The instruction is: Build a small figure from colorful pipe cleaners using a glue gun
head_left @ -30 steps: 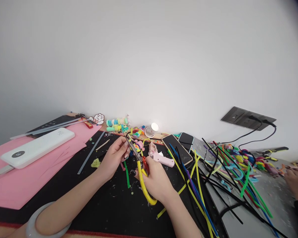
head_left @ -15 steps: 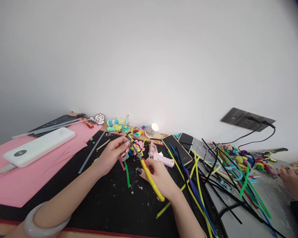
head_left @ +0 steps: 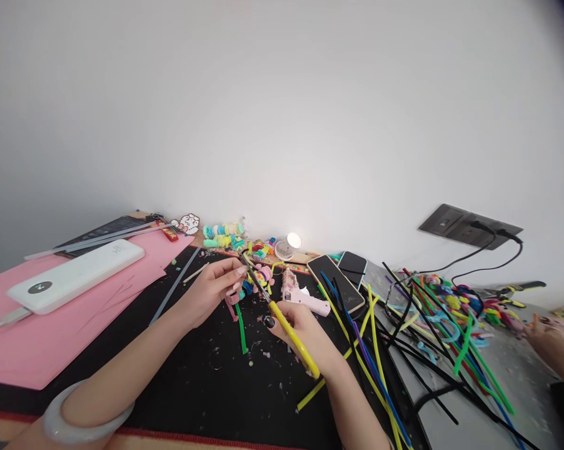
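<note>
My right hand (head_left: 305, 334) grips the yellow handles of a pair of pliers (head_left: 282, 322), squeezed together, with the dark jaws pointing up and left toward my left hand. My left hand (head_left: 215, 286) pinches a small pink and colourful pipe-cleaner piece (head_left: 244, 286) right at the jaw tips. A green pipe cleaner (head_left: 240, 328) lies on the black mat (head_left: 202, 381) just below my hands. A pale bangle (head_left: 82, 415) sits on my left wrist.
A pink glue gun (head_left: 303, 295) and two phones (head_left: 342, 278) lie behind my right hand. Loose pipe cleaners (head_left: 427, 337) spread to the right. A white power bank (head_left: 75, 275) rests on pink paper at left. Another person's hand (head_left: 551, 340) works at far right.
The plier handles have closed together in my right hand and swung lower to the right. My left hand has stayed at the jaw tips.
</note>
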Available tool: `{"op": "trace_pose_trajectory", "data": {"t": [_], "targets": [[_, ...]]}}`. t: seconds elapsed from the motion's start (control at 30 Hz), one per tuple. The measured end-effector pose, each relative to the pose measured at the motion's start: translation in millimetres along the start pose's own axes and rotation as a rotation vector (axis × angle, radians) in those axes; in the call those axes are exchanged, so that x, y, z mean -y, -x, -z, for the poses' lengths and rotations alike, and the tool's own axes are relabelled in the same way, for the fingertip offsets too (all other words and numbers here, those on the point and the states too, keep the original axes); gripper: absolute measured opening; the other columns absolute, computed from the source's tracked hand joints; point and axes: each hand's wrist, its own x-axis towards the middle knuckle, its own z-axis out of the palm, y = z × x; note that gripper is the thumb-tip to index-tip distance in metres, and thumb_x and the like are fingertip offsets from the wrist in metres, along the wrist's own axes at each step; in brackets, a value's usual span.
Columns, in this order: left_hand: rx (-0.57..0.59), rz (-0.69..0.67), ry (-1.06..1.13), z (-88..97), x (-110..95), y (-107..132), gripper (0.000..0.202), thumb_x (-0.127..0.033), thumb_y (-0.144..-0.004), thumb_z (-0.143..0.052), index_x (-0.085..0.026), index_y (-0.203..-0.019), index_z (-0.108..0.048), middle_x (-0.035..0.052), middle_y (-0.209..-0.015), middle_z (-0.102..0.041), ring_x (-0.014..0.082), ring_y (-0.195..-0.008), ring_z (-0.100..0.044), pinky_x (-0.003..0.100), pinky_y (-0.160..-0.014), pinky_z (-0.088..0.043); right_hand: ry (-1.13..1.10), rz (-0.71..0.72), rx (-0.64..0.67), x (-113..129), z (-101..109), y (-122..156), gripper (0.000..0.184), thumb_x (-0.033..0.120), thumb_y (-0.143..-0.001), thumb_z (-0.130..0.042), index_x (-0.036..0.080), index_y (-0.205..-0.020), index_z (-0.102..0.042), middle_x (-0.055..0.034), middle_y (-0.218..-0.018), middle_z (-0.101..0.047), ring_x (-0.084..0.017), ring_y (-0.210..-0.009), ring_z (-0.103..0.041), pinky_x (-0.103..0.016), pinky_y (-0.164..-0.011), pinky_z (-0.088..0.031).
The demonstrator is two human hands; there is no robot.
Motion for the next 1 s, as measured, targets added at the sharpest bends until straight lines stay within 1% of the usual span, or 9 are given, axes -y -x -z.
{"op": "trace_pose_trajectory", "data": {"t": [0.17,0.3,0.43,0.5,0.57,0.67,0.77,0.83,1.0], "targets": [[0.007,0.005,0.022,-1.0,1,1,0.031,-0.036,-0.081,-0.068,-0.018,-0.065,-0.05,-0.0063,-0.054,-0.041,0.007,-0.05,-0.033,0.021,-0.051,-0.033,-0.008,0.014,-0.004,6,0,1,0.05,0.06,-0.083,-0.054,0.019,-0.064,-0.035,0.0057,-0.063,-0.026,-0.008,-0.057,-0.023,-0.023,-0.049,-0.017],[0.008,-0.004,0.025,0.9,4,0,0.029,-0.039,-0.082,-0.068,-0.017,-0.068,-0.054,-0.0051,-0.057,-0.045,0.0071,-0.051,-0.035,0.022,-0.051,-0.035,-0.08,-0.017,-0.034,11,-2,5,0.055,0.07,-0.081,-0.051,0.019,-0.064,-0.037,0.0061,-0.058,-0.029,-0.007,-0.052,-0.024,-0.023,-0.046,-0.018],[0.017,-0.009,0.069,4.6,6,-2,0.033,-0.05,-0.082,-0.063,-0.018,-0.077,-0.06,-0.0036,-0.062,-0.047,0.0084,-0.052,-0.038,0.022,-0.05,-0.037,-0.204,-0.119,-0.022,9,-4,7,0.057,0.074,-0.078,-0.05,0.02,-0.066,-0.039,0.0077,-0.052,-0.031,-0.005,-0.043,-0.026,-0.02,-0.038,-0.018],[-0.003,-0.018,0.092,5.4,9,-3,0.029,-0.048,-0.083,-0.064,-0.019,-0.081,-0.061,-0.0038,-0.064,-0.048,0.009,-0.055,-0.041,0.022,-0.05,-0.038,-0.266,-0.156,0.005,8,-4,7,0.057,0.075,-0.078,-0.049,0.02,-0.067,-0.04,0.0082,-0.051,-0.033,-0.005,-0.039,-0.028,-0.019,-0.033,-0.018],[-0.013,-0.003,0.11,5.0,12,-4,0.025,-0.045,-0.082,-0.066,-0.022,-0.09,-0.063,-0.0033,-0.068,-0.051,0.0101,-0.061,-0.047,0.021,-0.052,-0.038,-0.308,-0.16,0.052,6,-3,7,0.058,0.076,-0.077,-0.049,0.02,-0.066,-0.041,0.0082,-0.05,-0.035,-0.004,-0.036,-0.029,-0.018,-0.03,-0.018],[-0.002,0.029,0.13,2.9,17,-5,0.033,-0.045,-0.078,-0.07,-0.021,-0.101,-0.066,0.0016,-0.081,-0.061,0.0131,-0.072,-0.056,0.021,-0.055,-0.039,-0.341,-0.123,0.098,6,-3,8,0.06,0.077,-0.076,-0.048,0.019,-0.064,-0.043,0.0079,-0.05,-0.037,-0.004,-0.034,-0.031,-0.017,-0.028,-0.022],[0.008,0.035,0.166,0.1,19,-5,0.032,-0.046,-0.076,-0.073,-0.018,-0.092,-0.069,0.0036,-0.08,-0.064,0.0163,-0.078,-0.06,0.023,-0.064,-0.044,-0.361,-0.108,0.098,6,-3,9,0.058,0.076,-0.076,-0.05,0.02,-0.066,-0.044,0.0078,-0.051,-0.038,-0.004,-0.035,-0.031,-0.017,-0.029,-0.024],[-0.003,0.023,0.185,-1.2,19,-4,0.029,-0.044,-0.075,-0.074,-0.018,-0.085,-0.069,0.0032,-0.078,-0.064,0.0155,-0.076,-0.06,0.024,-0.066,-0.045,-0.356,-0.112,0.096,7,-3,9,0.058,0.077,-0.075,-0.05,0.02,-0.068,-0.044,0.0077,-0.052,-0.038,-0.004,-0.035,-0.03,-0.017,-0.029,-0.025],[-0.037,0.033,0.184,-0.6,20,-4,0.024,-0.038,-0.076,-0.075,-0.017,-0.076,-0.065,0.0,-0.073,-0.061,0.0099,-0.061,-0.052,0.02,-0.049,-0.035,-0.33,-0.114,0.119,6,-2,8,0.061,0.081,-0.072,-0.048,0.02,-0.067,-0.044,0.0072,-0.053,-0.039,-0.004,-0.036,-0.032,-0.017,-0.029,-0.027]]}}
